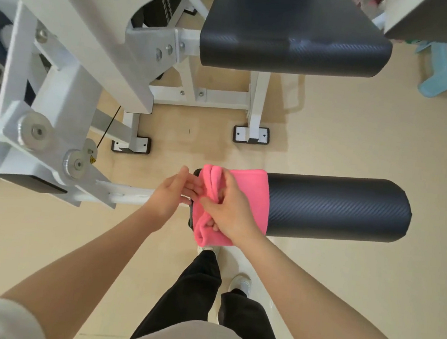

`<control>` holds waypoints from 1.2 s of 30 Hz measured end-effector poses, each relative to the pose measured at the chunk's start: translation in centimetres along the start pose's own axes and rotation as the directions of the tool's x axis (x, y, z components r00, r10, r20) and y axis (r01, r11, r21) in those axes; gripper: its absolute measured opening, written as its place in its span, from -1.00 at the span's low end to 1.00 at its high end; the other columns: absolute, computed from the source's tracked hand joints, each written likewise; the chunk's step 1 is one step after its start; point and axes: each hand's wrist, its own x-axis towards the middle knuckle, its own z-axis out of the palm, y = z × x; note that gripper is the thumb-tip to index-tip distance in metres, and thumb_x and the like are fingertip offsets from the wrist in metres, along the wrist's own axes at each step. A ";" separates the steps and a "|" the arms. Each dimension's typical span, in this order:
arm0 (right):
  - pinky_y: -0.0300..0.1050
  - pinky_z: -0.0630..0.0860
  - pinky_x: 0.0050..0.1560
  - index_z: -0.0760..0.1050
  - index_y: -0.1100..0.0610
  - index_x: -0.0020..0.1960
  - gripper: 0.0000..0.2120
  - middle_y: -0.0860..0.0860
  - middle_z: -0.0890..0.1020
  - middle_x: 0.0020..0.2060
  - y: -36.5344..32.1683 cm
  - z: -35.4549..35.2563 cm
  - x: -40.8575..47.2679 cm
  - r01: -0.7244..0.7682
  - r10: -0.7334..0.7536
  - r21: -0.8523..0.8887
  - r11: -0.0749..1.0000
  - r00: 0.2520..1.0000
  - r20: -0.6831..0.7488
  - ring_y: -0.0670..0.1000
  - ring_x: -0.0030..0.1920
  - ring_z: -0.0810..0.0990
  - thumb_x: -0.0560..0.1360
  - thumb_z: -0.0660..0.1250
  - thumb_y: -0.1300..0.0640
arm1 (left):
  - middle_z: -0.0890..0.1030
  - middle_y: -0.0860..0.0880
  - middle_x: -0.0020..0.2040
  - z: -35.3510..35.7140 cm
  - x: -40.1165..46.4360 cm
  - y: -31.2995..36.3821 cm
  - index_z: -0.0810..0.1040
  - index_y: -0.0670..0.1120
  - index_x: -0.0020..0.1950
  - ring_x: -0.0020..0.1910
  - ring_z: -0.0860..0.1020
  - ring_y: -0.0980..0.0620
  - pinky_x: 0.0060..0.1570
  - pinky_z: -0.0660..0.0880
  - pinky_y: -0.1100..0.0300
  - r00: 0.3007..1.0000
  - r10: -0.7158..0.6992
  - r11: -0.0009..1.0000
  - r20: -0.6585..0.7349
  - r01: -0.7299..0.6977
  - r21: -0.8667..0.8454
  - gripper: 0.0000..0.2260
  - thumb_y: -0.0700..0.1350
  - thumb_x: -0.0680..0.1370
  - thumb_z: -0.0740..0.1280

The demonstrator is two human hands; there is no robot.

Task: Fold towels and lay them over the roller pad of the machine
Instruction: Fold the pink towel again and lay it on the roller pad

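Right hand [229, 211] is lying on the pink towel [252, 197], fingers curling into its bunched folds and gripping them. Left hand [171, 195], fingers straight, is touching the towel's left edge. The towel is draping over the left end of the black roller pad [337, 207]; beyond, the seat pad [294, 33] is sitting on the white frame [196, 100].

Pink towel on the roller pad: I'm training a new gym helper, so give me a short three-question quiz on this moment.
1. True or false: the pink towel covers the whole roller pad.
2. Which end of the roller pad carries the towel? A) the end by the white arm B) the free end C) the middle
3. Fill in: the right hand rests on the ____, while the left hand, fingers straight, touches its edge.

Key: 1 false; 2 A; 3 towel.
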 end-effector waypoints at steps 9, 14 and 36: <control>-0.05 0.52 -0.17 -0.08 0.03 0.52 -0.39 0.05 0.58 -0.22 -0.1 1.3 0.2 -0.029 0.029 -0.236 0.971 1.000 -0.005 0.02 -0.23 0.56 0.57 0.13 0.17 | 0.44 -0.07 -0.29 1.0 1.2 0.5 0.43 -0.26 -0.15 -0.28 0.37 -0.04 -0.31 0.28 0.14 0.996 0.026 0.936 -0.081 0.004 0.353 -0.77 -0.09 0.55 0.23; -0.08 0.38 -0.33 0.08 0.10 0.44 -0.54 -0.01 0.47 -0.31 1.6 -3.0 -0.6 -0.132 -0.006 -0.546 0.827 0.970 -0.242 0.07 -0.29 0.51 0.58 0.11 0.13 | 0.50 -0.15 -0.13 1.3 1.5 0.2 0.41 -0.21 -0.05 -0.07 0.43 -0.17 -0.16 0.32 0.08 0.988 0.116 0.801 -0.101 -0.033 0.598 -0.84 -0.11 0.58 0.17; -0.11 0.34 -0.21 0.36 0.24 -0.21 -0.82 0.04 0.48 -0.26 0.8 -13.9 -6.9 0.050 -0.015 0.229 0.972 0.988 -0.153 0.02 -0.20 0.46 0.24 0.27 0.19 | 0.48 0.01 0.25 10.1 -2.0 7.6 0.36 -0.03 0.32 0.28 0.40 -0.04 0.19 0.35 0.34 0.988 0.140 0.953 -0.070 -0.115 0.281 -0.72 -0.06 0.61 0.18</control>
